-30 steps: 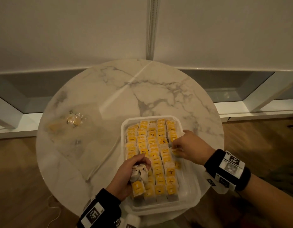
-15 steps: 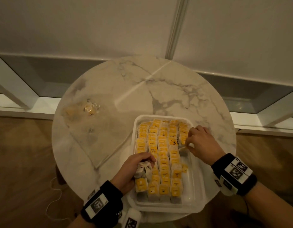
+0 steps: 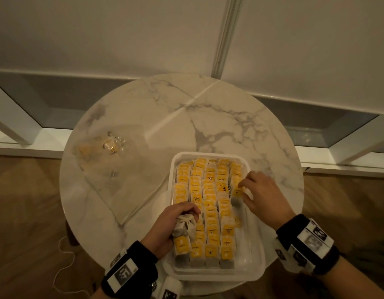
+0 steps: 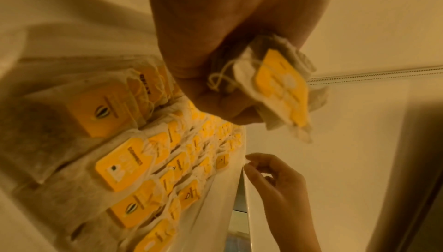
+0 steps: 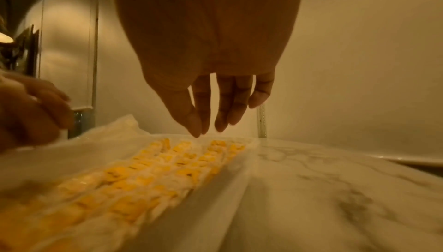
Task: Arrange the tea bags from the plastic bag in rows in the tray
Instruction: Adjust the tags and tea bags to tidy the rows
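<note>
Head view: left hand (image 3: 165, 225) clutches a bunch of tea bags (image 3: 184, 226) over the tray (image 3: 254, 264); right hand (image 3: 262, 193), fingers loosely extended, hovers at the tray's rows. Plastic bag (image 3: 113, 169) lies left.

- A round white marble counter (image 3: 219, 126) with grey veins; a straight pale seam crosses its top from the far edge toward the left.
- A pale wall (image 3: 100, 33) rises behind it, split by a vertical ribbed strip (image 3: 225, 35) that runs down to the counter's far edge.
- A grey recessed band (image 3: 57, 100) with white slanted framing (image 3: 16, 119) lies along the base of the wall.
- Wooden flooring (image 3: 25, 223) shows on both sides of the counter.
- A thin white cord (image 3: 65, 257) lies looped on the floor at the lower left.
</note>
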### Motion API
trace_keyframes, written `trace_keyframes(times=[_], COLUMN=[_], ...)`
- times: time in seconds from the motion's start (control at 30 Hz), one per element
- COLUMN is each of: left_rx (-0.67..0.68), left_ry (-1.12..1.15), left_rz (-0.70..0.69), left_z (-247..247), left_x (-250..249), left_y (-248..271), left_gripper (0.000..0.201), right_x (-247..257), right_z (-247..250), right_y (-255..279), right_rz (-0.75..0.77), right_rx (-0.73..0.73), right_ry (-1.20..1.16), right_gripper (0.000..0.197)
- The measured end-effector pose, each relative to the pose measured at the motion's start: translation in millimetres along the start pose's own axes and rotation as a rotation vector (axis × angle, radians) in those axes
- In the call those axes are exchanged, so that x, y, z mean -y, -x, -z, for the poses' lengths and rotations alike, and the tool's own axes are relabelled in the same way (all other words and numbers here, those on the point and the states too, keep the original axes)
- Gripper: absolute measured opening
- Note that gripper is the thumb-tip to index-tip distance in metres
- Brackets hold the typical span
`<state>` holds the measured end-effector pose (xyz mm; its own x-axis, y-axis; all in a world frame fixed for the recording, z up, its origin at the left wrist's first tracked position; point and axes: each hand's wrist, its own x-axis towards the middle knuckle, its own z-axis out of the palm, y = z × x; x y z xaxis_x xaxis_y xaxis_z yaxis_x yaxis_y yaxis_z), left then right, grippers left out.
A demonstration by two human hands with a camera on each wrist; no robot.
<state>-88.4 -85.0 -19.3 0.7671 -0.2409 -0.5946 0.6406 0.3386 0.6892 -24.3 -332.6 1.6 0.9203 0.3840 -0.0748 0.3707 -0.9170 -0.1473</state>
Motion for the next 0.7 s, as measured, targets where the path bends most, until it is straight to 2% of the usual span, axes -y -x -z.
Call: trace_keyframes(times=[0.03, 0.1, 0.17, 0.37, 0.43, 0.53, 0.63, 0.7], left_rx=[-0.002, -0.004, -0.005, -0.022, -0.023, -0.027, -0.035, -0.045], left_ry=[0.006, 0.019, 0.011, -0.05, -0.064, -0.091, -0.112, -0.095], left_rz=[0.001, -0.004, -0.013, -0.034, -0.038, -0.046, -0.053, -0.042], left_z=[0, 0, 0, -2, -3, -3, -2, -3], left_x=[0, 0, 0, -1, -1, -1, -1, -2], left_y=[0, -1, -1, -1, -1, -2, -1, -1], left_gripper=[0.036, 0.038, 0.038, 0.036, 0.036, 0.035, 0.036, 0.039], right_x=[4, 12, 16, 19, 21, 25, 26, 29], right_z=[-1, -10, -20, -23, -19, -13, -11, -6], right_y=[6, 13, 12, -11, -15, -22, -27, -22], right_rz=[0.037, 0.1, 0.099, -0.042, -0.058, -0.08, -0.114, -0.104], right_rx=[0.085, 0.295, 0.404, 0.435, 0.46, 0.491, 0.498, 0.493], right_ry=[-0.032, -0.073, -0.074, -0.04, -0.051, -0.083, -0.117, -0.119], right_gripper=[0.01, 0.016, 0.023, 0.024, 0.025, 0.017, 0.027, 0.02])
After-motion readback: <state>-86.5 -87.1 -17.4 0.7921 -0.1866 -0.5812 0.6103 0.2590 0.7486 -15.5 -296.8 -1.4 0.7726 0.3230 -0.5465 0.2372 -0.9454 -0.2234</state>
